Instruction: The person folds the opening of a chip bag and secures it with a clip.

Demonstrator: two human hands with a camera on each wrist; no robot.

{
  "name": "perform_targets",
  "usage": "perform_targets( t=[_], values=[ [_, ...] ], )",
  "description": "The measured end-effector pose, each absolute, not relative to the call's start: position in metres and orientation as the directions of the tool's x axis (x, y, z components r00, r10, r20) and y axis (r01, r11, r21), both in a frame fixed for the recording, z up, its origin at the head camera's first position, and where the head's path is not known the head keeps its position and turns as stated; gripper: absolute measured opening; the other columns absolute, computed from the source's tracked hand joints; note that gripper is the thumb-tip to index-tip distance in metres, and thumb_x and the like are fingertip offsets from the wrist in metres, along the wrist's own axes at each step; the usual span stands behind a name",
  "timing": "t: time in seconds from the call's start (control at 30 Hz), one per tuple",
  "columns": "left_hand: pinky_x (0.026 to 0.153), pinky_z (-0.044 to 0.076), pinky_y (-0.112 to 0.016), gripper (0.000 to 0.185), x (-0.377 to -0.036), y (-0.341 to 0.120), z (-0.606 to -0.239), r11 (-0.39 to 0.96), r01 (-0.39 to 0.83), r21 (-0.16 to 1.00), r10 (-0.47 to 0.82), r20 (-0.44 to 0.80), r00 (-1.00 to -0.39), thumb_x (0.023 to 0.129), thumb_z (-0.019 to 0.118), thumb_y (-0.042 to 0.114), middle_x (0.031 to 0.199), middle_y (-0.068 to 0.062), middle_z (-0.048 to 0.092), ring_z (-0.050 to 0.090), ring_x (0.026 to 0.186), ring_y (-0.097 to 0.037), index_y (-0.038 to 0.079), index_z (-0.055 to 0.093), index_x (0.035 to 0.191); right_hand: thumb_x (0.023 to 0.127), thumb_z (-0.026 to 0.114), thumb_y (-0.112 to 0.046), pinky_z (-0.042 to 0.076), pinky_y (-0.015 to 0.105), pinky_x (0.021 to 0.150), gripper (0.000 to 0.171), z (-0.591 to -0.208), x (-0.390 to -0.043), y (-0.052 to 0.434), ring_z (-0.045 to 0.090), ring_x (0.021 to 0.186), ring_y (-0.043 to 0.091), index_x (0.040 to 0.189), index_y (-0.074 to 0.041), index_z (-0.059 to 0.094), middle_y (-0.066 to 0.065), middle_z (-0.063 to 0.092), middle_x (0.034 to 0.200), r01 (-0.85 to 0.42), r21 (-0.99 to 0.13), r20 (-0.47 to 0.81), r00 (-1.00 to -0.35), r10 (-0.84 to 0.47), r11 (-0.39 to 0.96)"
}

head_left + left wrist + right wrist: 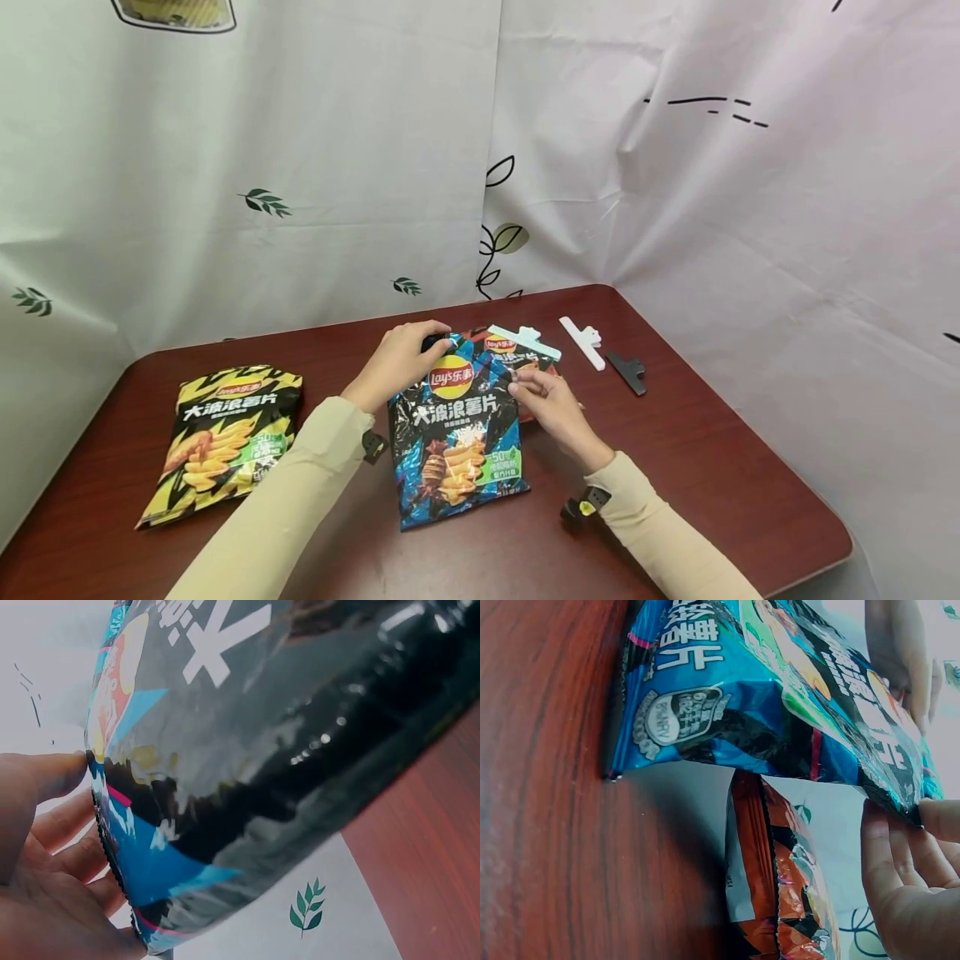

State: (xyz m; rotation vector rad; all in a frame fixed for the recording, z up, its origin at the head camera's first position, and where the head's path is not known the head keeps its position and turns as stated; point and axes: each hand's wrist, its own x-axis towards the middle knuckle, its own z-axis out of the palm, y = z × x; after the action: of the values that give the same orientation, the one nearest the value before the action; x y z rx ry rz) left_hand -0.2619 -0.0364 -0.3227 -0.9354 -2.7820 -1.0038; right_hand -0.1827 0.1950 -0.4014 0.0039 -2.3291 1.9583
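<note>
Head: the person's left hand (pixel 401 358) and right hand (pixel 553 410) hold a blue chip bag (pixel 457 433) over the table (pixel 675 483), before a red bag (pixel 517 361); left wrist: thumb and fingers clamp its blue neighbour's edge; right wrist: fingertips pinch the corner

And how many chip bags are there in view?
3: the blue bag held between the left hand and the right hand, the red bag partly hidden behind it, and the yellow bag on the table to the left. Another could be hidden behind them.

One chip bag (pixel 459 432) is blue and black, another bag (pixel 227 433) jagged yellow and black.
</note>
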Motion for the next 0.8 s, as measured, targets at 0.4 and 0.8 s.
perform_targets(
  t=[0.4,0.8],
  values=[
    [0.095,0.040,-0.048,0.025,-0.2590,-0.0330,-0.3202,0.622,0.557,0.549,0.496,0.274,-0.824,0.097,0.057,0.024,0.104,-0.006,0.071,0.062,0.084,-0.019,0.012,0.066,0.117,0.092,0.064,-0.011,0.055,0.024,0.070,0.035,-0.4052,-0.1818,0.1940,0.065,0.081,0.002,0.122,0.006,0.059,0.024,0.067,0.113,-0.072,-0.980,0.094,-0.989,0.114,0.183],
    [0.076,0.052,-0.036,0.022,-0.2610,-0.0333,-0.3237,0.617,0.560,0.553,0.488,0.290,-0.823,0.096,0.059,0.022,0.110,-0.008,0.070,0.064,0.086,-0.018,0.011,0.068,0.113,0.092,0.064,-0.010,0.058,0.030,0.070,0.038,-0.4058,-0.1794,0.1959,0.066,0.075,0.001,0.124,0.008,0.057,0.025,0.068,0.111,-0.076,-0.985,0.093,-0.990,0.105,0.155]
  ],
)
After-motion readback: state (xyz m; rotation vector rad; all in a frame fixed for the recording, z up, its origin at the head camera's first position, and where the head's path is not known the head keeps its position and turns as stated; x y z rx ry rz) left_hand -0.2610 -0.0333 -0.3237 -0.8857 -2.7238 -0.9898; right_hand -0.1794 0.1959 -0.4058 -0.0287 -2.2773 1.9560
